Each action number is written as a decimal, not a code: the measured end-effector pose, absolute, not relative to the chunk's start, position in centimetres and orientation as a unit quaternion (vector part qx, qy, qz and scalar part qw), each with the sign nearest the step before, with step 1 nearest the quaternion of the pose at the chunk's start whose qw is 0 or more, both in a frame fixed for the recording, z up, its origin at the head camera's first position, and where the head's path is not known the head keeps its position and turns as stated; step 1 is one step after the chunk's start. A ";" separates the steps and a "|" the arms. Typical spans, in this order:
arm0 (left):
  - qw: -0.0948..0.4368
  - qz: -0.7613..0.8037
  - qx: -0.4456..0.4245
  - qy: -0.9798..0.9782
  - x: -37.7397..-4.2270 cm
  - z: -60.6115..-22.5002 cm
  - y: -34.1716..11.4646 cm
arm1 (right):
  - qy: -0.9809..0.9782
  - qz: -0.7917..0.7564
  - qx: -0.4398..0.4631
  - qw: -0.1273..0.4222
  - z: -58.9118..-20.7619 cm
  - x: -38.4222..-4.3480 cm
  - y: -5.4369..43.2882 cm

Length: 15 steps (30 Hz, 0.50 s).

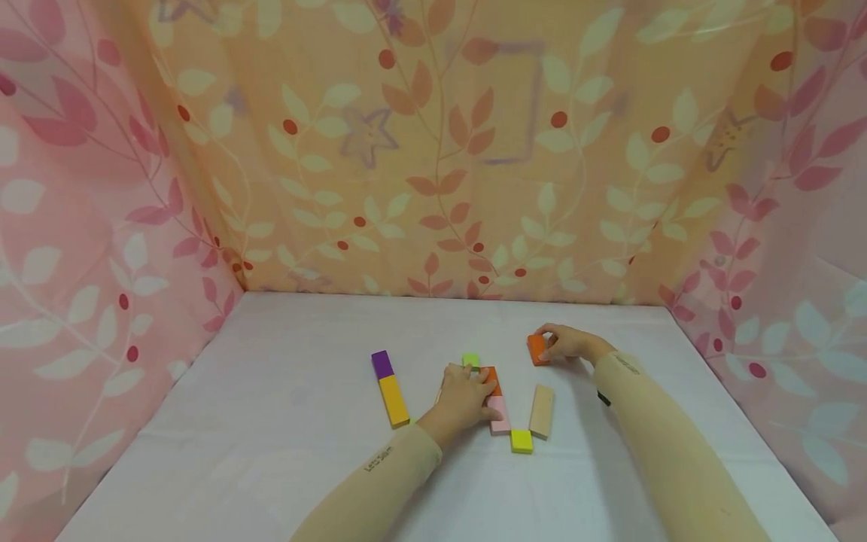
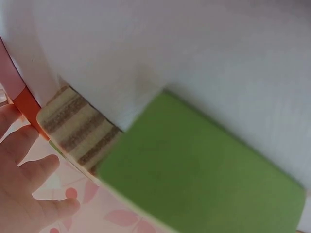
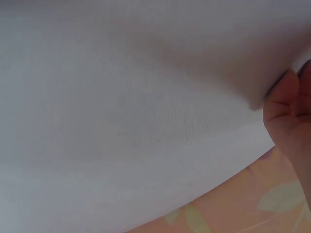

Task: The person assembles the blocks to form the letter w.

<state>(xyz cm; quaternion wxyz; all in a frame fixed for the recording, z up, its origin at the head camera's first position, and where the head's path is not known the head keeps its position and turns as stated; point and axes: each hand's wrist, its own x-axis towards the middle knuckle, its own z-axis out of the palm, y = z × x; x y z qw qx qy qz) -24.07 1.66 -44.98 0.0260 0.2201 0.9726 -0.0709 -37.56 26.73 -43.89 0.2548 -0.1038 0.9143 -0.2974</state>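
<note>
Thumb and fingers of my right hand [image 1: 574,343] pinch an orange block [image 1: 536,351] at the right of the white table. The right wrist view catches the curled fingers [image 3: 286,92], with the block hidden. My left hand [image 1: 462,397] rests over the middle of a zigzag line of blocks, its fingers spread and relaxed. Beside its fingertips lie a second orange block [image 1: 496,381] and a pink block [image 1: 499,416], end to end. A light green block [image 1: 470,360] shows just beyond. In the left wrist view, a striped wooden block [image 2: 80,128] and a green block [image 2: 204,165] lie near this hand.
A purple block [image 1: 382,364] and a yellow-orange block [image 1: 394,402] form the line's left leg. To the right, a small yellow block [image 1: 521,441] meets a plain wooden block [image 1: 541,411]. A leaf-patterned curtain [image 1: 433,150] borders the table [image 1: 271,452].
</note>
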 end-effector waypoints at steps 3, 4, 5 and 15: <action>0.027 -0.070 0.218 0.973 -24.1 -44.9 1.6 | 0.905 -0.346 -0.082 0.235 -44.1 -37.1 26.6; 0.027 -0.070 0.217 0.973 -24.1 -44.9 1.6 | 0.899 -0.365 -0.075 0.232 -44.2 -37.0 26.5; 0.026 -0.073 0.217 0.973 -24.1 -44.9 1.6 | 0.892 -0.385 -0.063 0.228 -44.2 -36.8 26.5; 0.023 -0.082 0.219 0.972 -24.0 -44.9 1.7 | 0.825 -0.513 0.041 0.234 -44.0 -34.3 27.1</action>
